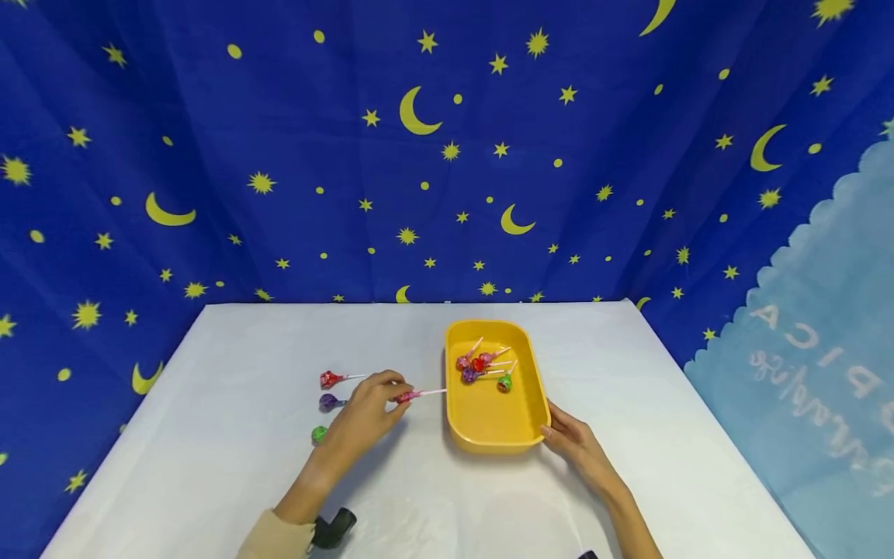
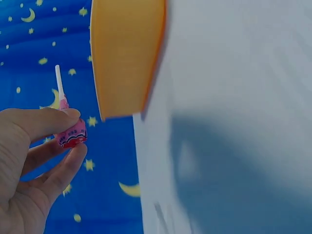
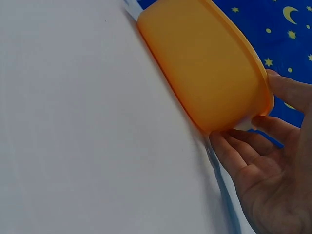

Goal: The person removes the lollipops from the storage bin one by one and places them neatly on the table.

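Note:
My left hand (image 1: 369,405) pinches a pink-wrapped lollipop (image 2: 73,134) by its candy head between thumb and fingers. Its white stick points toward the yellow tray (image 1: 497,435), the tip near the left rim in the head view. With the thumb at the rim and fingers against the outer wall, my right hand (image 1: 578,444) grips the tray's near right corner. Inside lie several lollipops, among them a purple one (image 1: 470,375) and a green one (image 1: 504,383). Left of the tray, a red lollipop (image 1: 329,380), a purple lollipop (image 1: 327,402) and a green lollipop (image 1: 319,435) rest on the table, the latter two partly hidden by my left hand.
The white table (image 1: 209,404) runs back to a blue curtain (image 1: 314,140) with yellow moons and stars. A light blue panel with lettering (image 1: 824,349) hangs on the right. A black object (image 1: 334,528) sits by my left sleeve.

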`<state>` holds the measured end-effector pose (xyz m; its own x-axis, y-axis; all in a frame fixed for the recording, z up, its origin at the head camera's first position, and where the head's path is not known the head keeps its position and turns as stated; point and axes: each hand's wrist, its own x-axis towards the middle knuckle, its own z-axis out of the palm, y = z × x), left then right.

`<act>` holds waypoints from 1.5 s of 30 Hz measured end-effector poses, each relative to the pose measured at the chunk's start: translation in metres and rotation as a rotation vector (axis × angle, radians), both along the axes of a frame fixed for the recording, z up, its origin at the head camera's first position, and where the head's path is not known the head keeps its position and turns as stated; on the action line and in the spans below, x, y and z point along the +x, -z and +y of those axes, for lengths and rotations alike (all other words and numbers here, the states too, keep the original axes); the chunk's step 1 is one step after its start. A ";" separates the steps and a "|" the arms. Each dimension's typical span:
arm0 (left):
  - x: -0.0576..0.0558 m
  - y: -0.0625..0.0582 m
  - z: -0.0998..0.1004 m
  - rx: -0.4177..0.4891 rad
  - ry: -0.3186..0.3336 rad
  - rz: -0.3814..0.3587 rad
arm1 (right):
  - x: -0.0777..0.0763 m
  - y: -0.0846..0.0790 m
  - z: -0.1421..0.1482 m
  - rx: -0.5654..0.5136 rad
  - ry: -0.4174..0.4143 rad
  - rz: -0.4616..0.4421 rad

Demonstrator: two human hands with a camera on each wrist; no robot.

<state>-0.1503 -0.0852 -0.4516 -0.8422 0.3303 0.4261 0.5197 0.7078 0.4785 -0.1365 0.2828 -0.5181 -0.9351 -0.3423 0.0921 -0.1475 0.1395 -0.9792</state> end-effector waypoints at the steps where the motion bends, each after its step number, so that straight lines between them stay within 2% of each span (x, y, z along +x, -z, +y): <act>1: 0.001 0.002 -0.003 0.001 -0.009 -0.005 | 0.000 0.000 0.002 -0.003 -0.005 0.012; 8: 0.010 0.015 -0.026 -0.020 -0.001 0.020 | 0.001 0.003 0.004 -0.030 -0.048 0.055; 14: 0.023 0.027 -0.050 -0.065 -0.004 -0.040 | 0.002 0.004 0.003 -0.028 -0.039 0.047; 19: 0.039 0.036 -0.071 -0.048 -0.009 -0.111 | 0.003 0.003 0.003 -0.014 -0.039 0.042; 22: 0.047 0.040 -0.080 -0.030 0.009 -0.122 | 0.003 0.002 0.004 -0.013 -0.035 0.041; 29: 0.058 0.040 -0.093 -0.020 0.024 -0.132 | 0.001 0.002 0.004 -0.012 -0.036 0.049; 38: 0.067 0.031 -0.109 -0.028 0.040 -0.281 | -0.002 0.001 0.003 -0.022 -0.028 0.047; 45: 0.069 0.028 -0.115 -0.136 -0.012 -0.336 | -0.003 0.002 0.002 -0.032 -0.036 0.046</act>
